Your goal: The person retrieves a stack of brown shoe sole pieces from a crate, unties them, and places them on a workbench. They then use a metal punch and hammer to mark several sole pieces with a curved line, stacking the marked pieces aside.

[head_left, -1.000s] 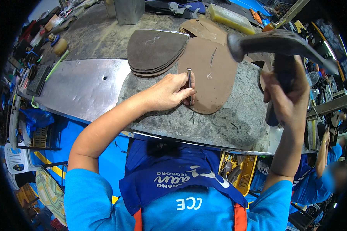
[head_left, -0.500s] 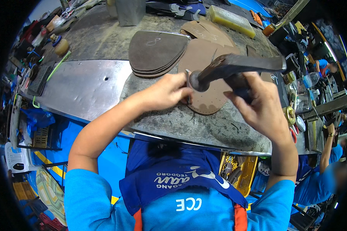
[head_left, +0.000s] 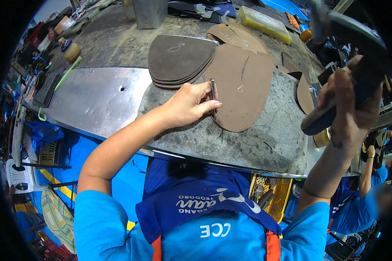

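Note:
My left hand (head_left: 195,103) pinches a slim metal hole punch (head_left: 213,91), held upright at the left edge of a tan leather piece (head_left: 241,93). Small holes run along the lower edge of that piece, and a short slit marks its upper part. Raised at the right, my right hand (head_left: 350,98) is closed round the handle of a hammer (head_left: 357,37), whose head is up near the top right and partly blurred. Beside my left hand lies a stack of dark brown leather pieces (head_left: 178,58). More tan leather pieces (head_left: 239,37) rest behind the holed one.
A bare metal sheet (head_left: 96,93) covers the left of the worktable. Farther back stand a metal block (head_left: 150,15), a yellowish slab (head_left: 265,24) and a small jar (head_left: 69,50). Below the table edge sits a yellow basket (head_left: 278,200). Another person (head_left: 361,204) is at the far right.
My right hand has lifted the hammer up and to the right, away from the top of the punch. My left hand and the punch stay nearly in place.

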### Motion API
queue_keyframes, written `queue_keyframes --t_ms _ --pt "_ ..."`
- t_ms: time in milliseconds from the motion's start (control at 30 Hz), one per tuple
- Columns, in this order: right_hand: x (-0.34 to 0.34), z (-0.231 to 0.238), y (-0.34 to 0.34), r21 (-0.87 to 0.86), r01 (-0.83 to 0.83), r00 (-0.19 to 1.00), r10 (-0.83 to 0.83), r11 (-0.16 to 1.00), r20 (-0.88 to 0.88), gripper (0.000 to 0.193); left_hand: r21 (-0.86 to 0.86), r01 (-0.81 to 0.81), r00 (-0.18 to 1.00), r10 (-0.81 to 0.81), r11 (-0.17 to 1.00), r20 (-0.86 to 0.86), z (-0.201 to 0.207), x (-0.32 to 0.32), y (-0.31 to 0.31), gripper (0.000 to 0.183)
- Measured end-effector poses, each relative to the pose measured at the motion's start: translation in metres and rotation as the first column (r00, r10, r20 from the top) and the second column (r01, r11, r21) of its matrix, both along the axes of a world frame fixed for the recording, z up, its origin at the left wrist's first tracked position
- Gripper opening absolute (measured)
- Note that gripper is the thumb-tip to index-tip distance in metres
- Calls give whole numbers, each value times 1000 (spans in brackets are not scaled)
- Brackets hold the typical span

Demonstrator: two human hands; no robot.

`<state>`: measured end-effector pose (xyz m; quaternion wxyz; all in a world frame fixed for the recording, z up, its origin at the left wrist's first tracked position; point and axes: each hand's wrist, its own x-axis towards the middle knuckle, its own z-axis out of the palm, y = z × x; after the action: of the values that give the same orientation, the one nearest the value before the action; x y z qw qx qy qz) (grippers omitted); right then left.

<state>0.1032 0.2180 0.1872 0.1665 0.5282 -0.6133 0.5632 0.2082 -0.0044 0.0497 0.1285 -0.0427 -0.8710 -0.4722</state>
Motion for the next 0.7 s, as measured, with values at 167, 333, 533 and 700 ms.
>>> queue_keyframes --t_ms 167,333,533,700 --pt "0 -7 -10 -98 -81 995 87 992 56 31 -14 -20 993 18 1000 -121 1 1 7 18" --pt "13 -37 -28 519 -62 982 145 853 -121 39 -346 -25 927 -107 938 -359 -2 2 14 20" --pt "-3 -44 -5 655 97 994 -39 749 -103 39 514 4 947 -169 858 274 8 -2 -7 6" --pt "-47 -60 33 752 396 897 -397 527 -194 35 442 137 947 -248 887 205 24 -32 -6 10"
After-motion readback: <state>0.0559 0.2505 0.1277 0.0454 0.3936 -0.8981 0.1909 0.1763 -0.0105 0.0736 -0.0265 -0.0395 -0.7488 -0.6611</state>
